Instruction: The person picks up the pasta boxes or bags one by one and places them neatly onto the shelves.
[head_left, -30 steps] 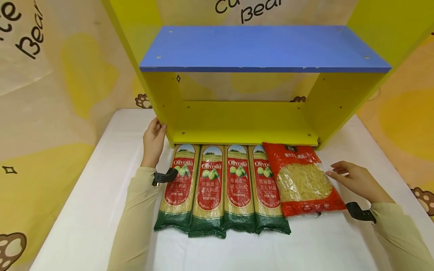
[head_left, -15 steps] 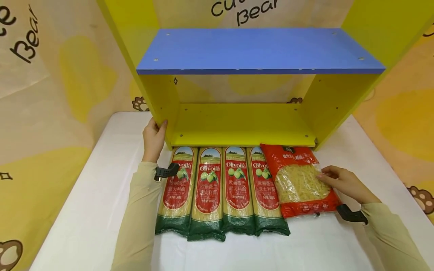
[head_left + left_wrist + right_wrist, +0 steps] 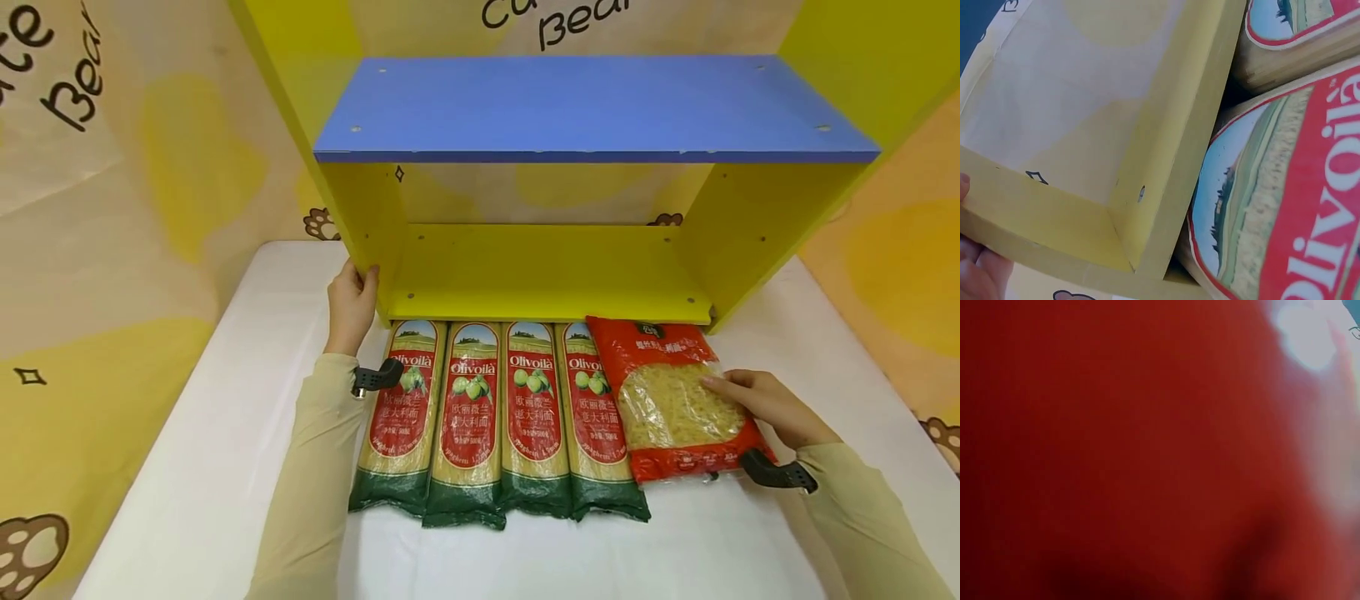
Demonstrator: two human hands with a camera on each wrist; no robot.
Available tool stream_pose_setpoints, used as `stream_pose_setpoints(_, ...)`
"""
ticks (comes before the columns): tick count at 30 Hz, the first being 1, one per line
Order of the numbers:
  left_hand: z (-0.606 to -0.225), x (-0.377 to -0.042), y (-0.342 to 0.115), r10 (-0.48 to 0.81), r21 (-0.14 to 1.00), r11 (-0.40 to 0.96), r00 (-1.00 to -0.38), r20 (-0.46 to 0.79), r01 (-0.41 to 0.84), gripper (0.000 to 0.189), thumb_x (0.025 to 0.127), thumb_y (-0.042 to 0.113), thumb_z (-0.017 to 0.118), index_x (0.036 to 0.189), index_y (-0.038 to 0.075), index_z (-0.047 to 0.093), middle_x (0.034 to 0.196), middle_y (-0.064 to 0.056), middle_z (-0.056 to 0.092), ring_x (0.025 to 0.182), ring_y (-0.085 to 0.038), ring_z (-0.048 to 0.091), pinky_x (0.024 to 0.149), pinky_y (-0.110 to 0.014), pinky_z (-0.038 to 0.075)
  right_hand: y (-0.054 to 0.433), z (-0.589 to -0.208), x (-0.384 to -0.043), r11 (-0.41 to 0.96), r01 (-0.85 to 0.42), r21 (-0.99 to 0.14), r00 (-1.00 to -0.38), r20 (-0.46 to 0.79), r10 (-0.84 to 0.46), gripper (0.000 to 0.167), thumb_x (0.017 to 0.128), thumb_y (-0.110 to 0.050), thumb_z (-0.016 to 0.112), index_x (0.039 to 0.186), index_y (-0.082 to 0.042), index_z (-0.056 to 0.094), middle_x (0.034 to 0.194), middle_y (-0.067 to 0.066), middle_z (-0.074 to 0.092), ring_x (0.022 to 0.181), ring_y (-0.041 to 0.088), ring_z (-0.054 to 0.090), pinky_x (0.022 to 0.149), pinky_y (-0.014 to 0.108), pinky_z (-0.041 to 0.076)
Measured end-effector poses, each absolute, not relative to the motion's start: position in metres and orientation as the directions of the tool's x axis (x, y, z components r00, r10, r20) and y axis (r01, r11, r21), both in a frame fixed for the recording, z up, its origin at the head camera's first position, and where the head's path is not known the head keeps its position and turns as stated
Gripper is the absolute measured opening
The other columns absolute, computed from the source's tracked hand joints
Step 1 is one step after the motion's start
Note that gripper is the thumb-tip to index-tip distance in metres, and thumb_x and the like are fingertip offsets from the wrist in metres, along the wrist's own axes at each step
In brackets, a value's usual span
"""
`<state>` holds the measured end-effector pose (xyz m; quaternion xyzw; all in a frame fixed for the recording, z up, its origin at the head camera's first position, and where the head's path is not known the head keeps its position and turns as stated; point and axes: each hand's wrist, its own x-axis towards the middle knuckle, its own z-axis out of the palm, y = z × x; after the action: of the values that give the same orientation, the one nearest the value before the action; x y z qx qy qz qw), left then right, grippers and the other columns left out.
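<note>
My left hand (image 3: 351, 308) grips the yellow left side panel of a shelf unit (image 3: 551, 258), thumb on its front edge. In the left wrist view, fingers (image 3: 988, 275) show below the panel's edge. My right hand (image 3: 772, 406) holds the right edge of a red bag of pasta (image 3: 678, 404), its thumb over the clear window. The fingers beneath are hidden. Red plastic (image 3: 1135, 425) fills most of the right wrist view, blurred. Left of the bag lie several Olivoilà spaghetti packs (image 3: 467, 425) side by side, and the bag overlaps the rightmost one.
A blue shelf board (image 3: 592, 108) spans the unit above its yellow bottom board. The packs' top ends lie right at the unit's lower front edge. A white-covered table (image 3: 562, 558) bears everything. Behind hangs a bear-print cloth (image 3: 172, 167).
My right hand has moved left from beside the pasta bag and taken hold of its right edge. My left hand stays at the side panel. The head view has shifted slightly.
</note>
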<state>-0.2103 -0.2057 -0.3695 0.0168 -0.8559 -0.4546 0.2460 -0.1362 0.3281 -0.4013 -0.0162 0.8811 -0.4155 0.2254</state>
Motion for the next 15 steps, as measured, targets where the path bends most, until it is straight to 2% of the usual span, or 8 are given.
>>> stream_pose_setpoints(4, -0.370, -0.211, -0.203, -0.257, 0.781, 0.592, -0.872, 0.416, 0.198, 0.021, 0.096, 0.009, 0.052, 0.102, -0.010, 0.058, 0.060, -0.004, 0.040, 0.051, -0.013, 0.036, 0.047, -0.019, 0.026, 0.325, -0.398, -0.137, 0.584, 0.231, -0.779, -0.866, -0.438, -0.242, 0.061, 0.098, -0.037, 0.045, 0.121, 0.020, 0.046, 0.090, 0.008, 0.064, 0.076, 0.015, 0.062, 0.070, 0.030, 0.053)
stream_pose_setpoints(9, -0.370, -0.212, -0.204, -0.254, 0.787, 0.585, -0.877, 0.407, 0.196, 0.022, 0.096, 0.010, 0.052, 0.104, -0.011, 0.058, 0.061, -0.006, 0.042, 0.052, -0.014, 0.038, 0.047, -0.019, 0.027, 0.317, -0.395, -0.135, 0.425, 0.346, -0.836, -0.819, -0.491, -0.297, 0.059, 0.100, -0.035, 0.043, 0.124, 0.018, 0.036, 0.086, 0.007, 0.064, 0.073, 0.019, 0.066, 0.068, 0.036, 0.055)
stream_pose_setpoints(12, -0.369, -0.212, -0.205, -0.248, 0.790, 0.582, -0.883, 0.399, 0.193, 0.023, 0.096, 0.010, 0.052, 0.105, -0.011, 0.058, 0.062, -0.007, 0.044, 0.052, -0.015, 0.039, 0.047, -0.018, 0.028, 0.314, -0.394, -0.133, 0.367, 0.369, -0.854, -0.810, -0.489, -0.324, 0.057, 0.101, -0.033, 0.042, 0.128, 0.015, 0.030, 0.089, 0.007, 0.063, 0.075, 0.021, 0.066, 0.068, 0.039, 0.055)
stream_pose_setpoints(15, -0.369, -0.211, -0.206, -0.246, 0.788, 0.585, -0.883, 0.399, 0.193, 0.023, 0.096, 0.010, 0.052, 0.105, -0.011, 0.058, 0.063, -0.008, 0.045, 0.053, -0.016, 0.039, 0.047, -0.018, 0.029, 0.314, -0.392, -0.133, 0.363, 0.339, -0.868, -0.810, -0.465, -0.357, 0.058, 0.100, -0.030, 0.043, 0.132, 0.015, 0.024, 0.092, 0.007, 0.063, 0.077, 0.021, 0.066, 0.069, 0.039, 0.055)
